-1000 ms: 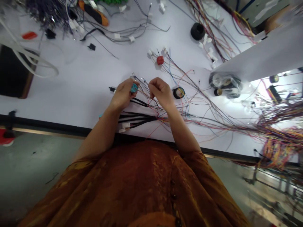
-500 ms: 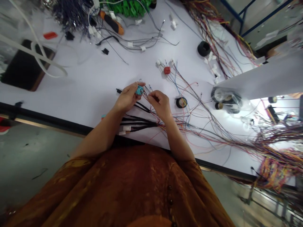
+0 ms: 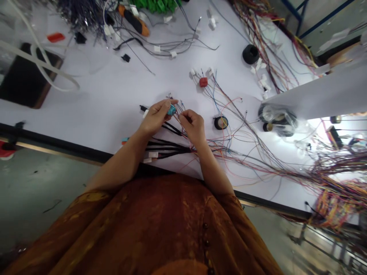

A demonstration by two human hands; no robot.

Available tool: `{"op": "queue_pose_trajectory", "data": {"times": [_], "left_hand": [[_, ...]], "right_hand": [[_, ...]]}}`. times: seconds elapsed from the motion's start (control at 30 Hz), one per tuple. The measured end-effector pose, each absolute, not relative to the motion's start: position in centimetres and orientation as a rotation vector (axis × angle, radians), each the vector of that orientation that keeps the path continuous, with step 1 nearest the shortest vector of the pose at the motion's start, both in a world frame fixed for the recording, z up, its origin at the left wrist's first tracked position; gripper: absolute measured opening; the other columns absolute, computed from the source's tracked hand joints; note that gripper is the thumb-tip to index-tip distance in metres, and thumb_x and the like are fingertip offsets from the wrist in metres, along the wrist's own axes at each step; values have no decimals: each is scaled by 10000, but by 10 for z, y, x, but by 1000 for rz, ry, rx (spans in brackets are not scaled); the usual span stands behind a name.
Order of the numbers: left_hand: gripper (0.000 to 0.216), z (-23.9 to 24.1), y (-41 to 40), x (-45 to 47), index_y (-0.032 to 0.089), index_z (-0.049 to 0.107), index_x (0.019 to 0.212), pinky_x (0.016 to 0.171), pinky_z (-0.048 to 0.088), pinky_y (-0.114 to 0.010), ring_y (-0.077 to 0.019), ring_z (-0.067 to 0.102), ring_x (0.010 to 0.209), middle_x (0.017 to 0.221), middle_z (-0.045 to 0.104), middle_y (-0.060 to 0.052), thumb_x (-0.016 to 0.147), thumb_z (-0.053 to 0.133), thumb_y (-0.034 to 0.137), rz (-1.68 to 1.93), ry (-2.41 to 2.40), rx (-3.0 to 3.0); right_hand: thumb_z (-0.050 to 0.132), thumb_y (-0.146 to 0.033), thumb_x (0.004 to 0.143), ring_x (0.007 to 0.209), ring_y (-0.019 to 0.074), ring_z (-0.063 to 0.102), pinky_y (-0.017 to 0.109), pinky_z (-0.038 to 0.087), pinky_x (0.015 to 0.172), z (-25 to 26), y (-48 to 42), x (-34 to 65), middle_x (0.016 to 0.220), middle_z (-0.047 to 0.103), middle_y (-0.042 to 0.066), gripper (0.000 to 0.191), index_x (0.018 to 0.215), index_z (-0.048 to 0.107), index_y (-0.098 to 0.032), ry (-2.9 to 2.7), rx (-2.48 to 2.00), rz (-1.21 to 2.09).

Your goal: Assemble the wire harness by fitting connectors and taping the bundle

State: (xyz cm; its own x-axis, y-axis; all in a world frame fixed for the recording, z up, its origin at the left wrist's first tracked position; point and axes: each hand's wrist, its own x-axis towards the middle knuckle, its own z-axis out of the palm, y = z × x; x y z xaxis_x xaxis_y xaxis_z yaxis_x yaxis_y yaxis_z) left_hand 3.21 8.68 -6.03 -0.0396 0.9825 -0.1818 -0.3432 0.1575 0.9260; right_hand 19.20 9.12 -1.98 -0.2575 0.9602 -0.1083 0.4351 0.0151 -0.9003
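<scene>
A teal wire connector point(image 3: 171, 110) is held between the thumb and fingers of my left hand point(image 3: 155, 117). Close beside it on the right, my right hand point(image 3: 193, 125) pinches a thin wire point(image 3: 177, 117) near the connector; whether the wire's tip sits inside the connector is too small to tell. Loose wire ends with metal terminals point(image 3: 182, 104) stick out beyond the fingers. Under and between my forearms lie black-sleeved wire branches point(image 3: 172, 147), some with white connectors point(image 3: 153, 154) on their ends.
A red connector point(image 3: 203, 82) with wires lies ahead, near a tape roll point(image 3: 221, 122). Another black roll point(image 3: 250, 54) sits farther right. An orange-and-black tool point(image 3: 134, 21), a dark box point(image 3: 30, 78) and green connectors point(image 3: 156, 5) are toward the back left. Wire bundles point(image 3: 323, 179) spread to the right.
My left hand has turned the teal connector slightly and it sits a little nearer my right fingers. The camera view has shifted slightly. Both hands keep their grip.
</scene>
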Motion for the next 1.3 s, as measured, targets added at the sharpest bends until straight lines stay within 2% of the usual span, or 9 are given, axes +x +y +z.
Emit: {"op": "queue_pose_trajectory", "data": {"times": [0.13, 0.33, 0.53, 0.63, 0.73, 0.9, 1.0, 1.1, 1.3], "left_hand": [[370, -59, 84, 34, 179, 754, 1056, 562, 443, -193, -97, 545, 621, 764, 619, -23, 910, 671, 509, 1249, 1139, 924], [284, -59, 82, 37, 176, 756, 998, 576, 466, -205, -97, 531, 598, 744, 614, -20, 931, 647, 429, 1226, 1150, 944], [356, -62, 91, 35, 187, 730, 859, 563, 473, -223, -117, 546, 605, 746, 618, -49, 1019, 503, 411, 1356, 1127, 608], [431, -55, 94, 37, 161, 728, 778, 530, 455, -207, -107, 522, 565, 667, 585, -47, 1045, 420, 302, 1372, 1104, 452], [512, -51, 95, 38, 141, 731, 710, 510, 445, -193, -100, 516, 547, 615, 564, -52, 1034, 340, 200, 1387, 1087, 391], [418, -67, 96, 35, 211, 701, 689, 528, 476, -244, -135, 552, 567, 615, 577, -42, 1012, 492, 374, 1392, 1061, 492], [404, -75, 97, 32, 227, 688, 691, 538, 475, -265, -145, 573, 577, 612, 573, -40, 994, 544, 453, 1377, 1049, 539], [449, -77, 98, 32, 208, 685, 690, 513, 453, -257, -125, 556, 561, 615, 566, -36, 1015, 503, 459, 1400, 1056, 532], [386, -76, 98, 30, 207, 672, 703, 580, 480, -255, -147, 647, 693, 646, 594, -40, 1026, 510, 343, 1340, 1065, 514]], "right_hand": [[554, -343, 888, 639, 106, 443, 243, 381, 622, -25, 90, 191, 668, 515, -34, 185, 784, 594, -195, -1724, -1431, 1213], [576, -311, 892, 650, 101, 450, 239, 388, 644, -26, 90, 186, 674, 511, -38, 169, 769, 589, -195, -1718, -1379, 1232], [555, -308, 908, 694, 113, 499, 256, 414, 697, -31, 99, 233, 726, 556, -23, 175, 799, 613, -185, -1682, -1516, 1022], [586, -239, 870, 751, 133, 543, 278, 428, 756, -34, 96, 261, 759, 607, 0, 138, 762, 643, -176, -1831, -1620, 972], [610, -247, 879, 787, 150, 575, 295, 435, 790, -31, 88, 267, 799, 659, 22, 150, 785, 696, -168, -2025, -1698, 1014], [622, -306, 916, 865, 183, 602, 303, 423, 758, -16, 78, 246, 986, 700, 79, 192, 933, 744, -159, -2215, -1994, 837], [531, -251, 981, 911, 189, 611, 302, 398, 730, -7, 77, 246, 1121, 675, 103, 237, 1067, 738, -173, -2440, -1898, 762], [520, -197, 986, 938, 200, 615, 309, 383, 730, -2, 79, 256, 1135, 659, 123, 228, 1031, 738, -149, -2674, -1767, 706], [543, -149, 964, 994, 227, 610, 332, 373, 780, 0, 82, 267, 1112, 670, 133, 190, 1006, 728, -136, -2986, -1531, 532]]}}
